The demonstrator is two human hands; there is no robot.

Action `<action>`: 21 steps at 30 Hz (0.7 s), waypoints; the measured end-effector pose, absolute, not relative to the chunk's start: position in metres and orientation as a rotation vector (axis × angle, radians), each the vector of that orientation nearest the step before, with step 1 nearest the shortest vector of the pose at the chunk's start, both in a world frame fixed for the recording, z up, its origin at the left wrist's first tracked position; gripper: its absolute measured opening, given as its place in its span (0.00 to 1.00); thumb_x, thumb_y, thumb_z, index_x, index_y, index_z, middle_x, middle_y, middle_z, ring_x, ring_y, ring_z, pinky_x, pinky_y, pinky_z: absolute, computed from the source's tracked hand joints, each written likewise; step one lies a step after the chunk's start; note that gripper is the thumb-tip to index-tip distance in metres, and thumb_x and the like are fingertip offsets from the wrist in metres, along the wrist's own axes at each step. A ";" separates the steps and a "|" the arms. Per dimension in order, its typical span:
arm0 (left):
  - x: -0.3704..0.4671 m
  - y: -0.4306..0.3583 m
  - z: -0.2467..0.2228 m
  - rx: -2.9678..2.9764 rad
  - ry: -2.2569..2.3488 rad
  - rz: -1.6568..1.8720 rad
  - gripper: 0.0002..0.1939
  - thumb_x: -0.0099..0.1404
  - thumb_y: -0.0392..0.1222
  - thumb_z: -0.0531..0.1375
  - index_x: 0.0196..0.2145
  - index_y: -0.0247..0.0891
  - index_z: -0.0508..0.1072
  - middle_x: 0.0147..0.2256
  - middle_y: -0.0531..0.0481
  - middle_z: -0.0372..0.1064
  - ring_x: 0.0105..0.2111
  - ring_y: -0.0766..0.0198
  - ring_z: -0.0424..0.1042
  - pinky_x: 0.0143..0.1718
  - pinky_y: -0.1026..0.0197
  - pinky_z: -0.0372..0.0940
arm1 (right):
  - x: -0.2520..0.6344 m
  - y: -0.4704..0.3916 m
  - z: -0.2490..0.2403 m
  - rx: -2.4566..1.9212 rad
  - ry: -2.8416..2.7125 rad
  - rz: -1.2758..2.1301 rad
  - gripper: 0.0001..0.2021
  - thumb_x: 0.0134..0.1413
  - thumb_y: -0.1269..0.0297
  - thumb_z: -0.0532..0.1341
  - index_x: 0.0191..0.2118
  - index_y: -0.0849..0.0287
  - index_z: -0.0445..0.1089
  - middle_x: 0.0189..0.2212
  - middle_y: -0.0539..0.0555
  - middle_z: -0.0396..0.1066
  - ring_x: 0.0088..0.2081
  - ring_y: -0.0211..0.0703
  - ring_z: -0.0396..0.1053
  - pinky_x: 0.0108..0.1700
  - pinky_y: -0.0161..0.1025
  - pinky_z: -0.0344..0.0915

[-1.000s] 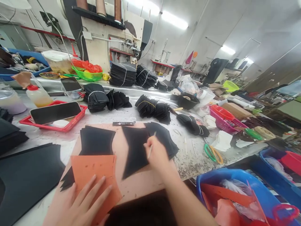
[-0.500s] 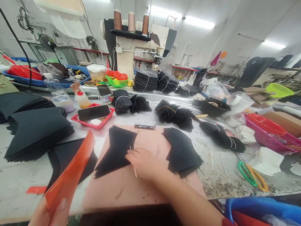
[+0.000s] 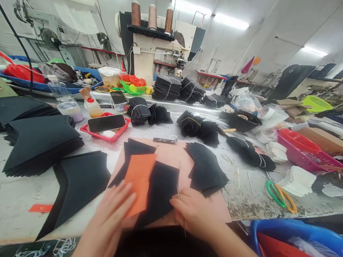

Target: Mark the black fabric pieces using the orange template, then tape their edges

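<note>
My left hand (image 3: pixel 115 203), slightly blurred, lies with straight fingers on an orange sheet (image 3: pixel 140 175). The sheet rests partly over a black cut piece (image 3: pixel 167 185) on the pinkish board (image 3: pixel 158 147). My right hand (image 3: pixel 191 208) pinches a thin stick (image 3: pixel 178 192), slim as a pen refill, at that piece's right edge. Behind the orange sheet, a black stack (image 3: pixel 136 147) is partly covered. To the right, a fanned stack of black pieces (image 3: pixel 207 169) sits on the board.
Large black pieces (image 3: pixel 80 182) and a thick black stack (image 3: pixel 43 139) lie left. A red basket (image 3: pixel 118 135) holds a phone. Scissors (image 3: pixel 280 194) lie right, above a blue tub (image 3: pixel 268 226). Tied black bundles (image 3: pixel 198 126) and a sewing machine (image 3: pixel 150 53) stand behind.
My left hand has brought the raised orange sheet rightward and down onto a black piece. That piece now lies nearer me, and my right hand has shifted right and down with the stick.
</note>
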State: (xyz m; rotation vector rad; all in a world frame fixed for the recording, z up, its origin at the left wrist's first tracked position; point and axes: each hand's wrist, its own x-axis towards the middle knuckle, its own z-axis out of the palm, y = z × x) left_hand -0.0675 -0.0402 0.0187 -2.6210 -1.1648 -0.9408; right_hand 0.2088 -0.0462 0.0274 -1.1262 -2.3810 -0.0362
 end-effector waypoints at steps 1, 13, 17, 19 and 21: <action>-0.051 -0.037 0.021 -2.668 -1.023 -0.858 0.32 0.61 0.28 0.46 0.62 0.47 0.52 0.61 0.54 0.54 0.61 0.62 0.52 0.62 0.56 0.49 | 0.213 -0.056 0.023 -1.151 -2.329 0.013 0.13 0.44 0.79 0.54 0.35 0.59 0.69 0.30 0.55 0.74 0.30 0.44 0.66 0.31 0.38 0.62; 0.020 -0.019 -0.007 -2.729 -0.728 -0.511 0.19 0.65 0.40 0.49 0.53 0.47 0.67 0.52 0.54 0.67 0.54 0.50 0.62 0.56 0.46 0.50 | 0.229 -0.076 0.000 -1.382 -1.939 0.322 0.07 0.54 0.72 0.58 0.36 0.56 0.70 0.37 0.56 0.75 0.38 0.45 0.72 0.40 0.42 0.71; 0.028 -0.021 -0.002 -2.725 -0.737 -0.581 0.17 0.68 0.41 0.47 0.48 0.47 0.70 0.47 0.57 0.71 0.50 0.53 0.65 0.56 0.50 0.47 | 0.230 -0.075 0.001 -1.362 -1.935 0.318 0.07 0.58 0.71 0.55 0.33 0.57 0.70 0.32 0.55 0.76 0.31 0.43 0.70 0.33 0.39 0.69; 0.034 -0.024 -0.001 -2.726 -0.820 -0.634 0.17 0.69 0.42 0.45 0.46 0.47 0.72 0.46 0.56 0.72 0.49 0.54 0.66 0.55 0.51 0.47 | 0.230 -0.075 0.002 -1.361 -1.937 0.298 0.09 0.60 0.70 0.54 0.33 0.57 0.71 0.31 0.55 0.76 0.29 0.42 0.68 0.31 0.38 0.68; 0.038 -0.026 -0.001 -2.733 -0.899 -0.688 0.18 0.70 0.43 0.44 0.44 0.47 0.73 0.45 0.56 0.73 0.48 0.54 0.66 0.54 0.50 0.48 | 0.231 -0.075 0.002 -1.369 -1.934 0.281 0.11 0.61 0.69 0.52 0.32 0.57 0.71 0.30 0.54 0.75 0.29 0.42 0.67 0.31 0.38 0.67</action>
